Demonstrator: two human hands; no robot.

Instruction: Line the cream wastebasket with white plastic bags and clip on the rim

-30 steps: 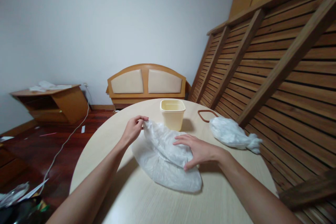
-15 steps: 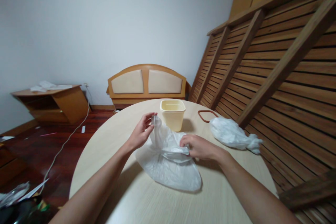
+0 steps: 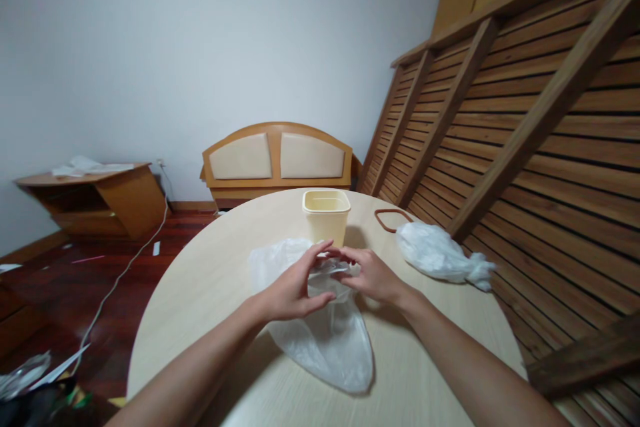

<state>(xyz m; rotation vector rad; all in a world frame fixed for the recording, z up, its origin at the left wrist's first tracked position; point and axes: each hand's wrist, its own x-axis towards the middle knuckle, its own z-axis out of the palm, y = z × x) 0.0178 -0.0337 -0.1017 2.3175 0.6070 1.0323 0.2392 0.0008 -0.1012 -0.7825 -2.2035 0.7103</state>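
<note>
A thin white plastic bag (image 3: 333,347) lies spread on the round table, its gathered part under both hands. My left hand (image 3: 300,283) reaches over the bag's middle, thumb and fingers wide apart. Close beside it, my right hand (image 3: 370,273) has its fingers bent around a crumpled fold of the bag; the fingertips are partly hidden. Just beyond the hands stands a pale yellow square bin (image 3: 327,217), upright, its open top facing up. A brown square ring (image 3: 393,227) lies to the right of the bin.
A knotted, filled white plastic bag (image 3: 435,253) rests at the right edge of the round table (image 3: 200,287). Wooden slatted panels (image 3: 525,147) lean close on the right. On the left floor are a white cable (image 3: 117,280) and a low wooden cabinet (image 3: 120,197).
My left hand has let go of the bag's upper left edge and moved right and down, next to my right hand. The bag's raised side has dropped down onto the table.
</note>
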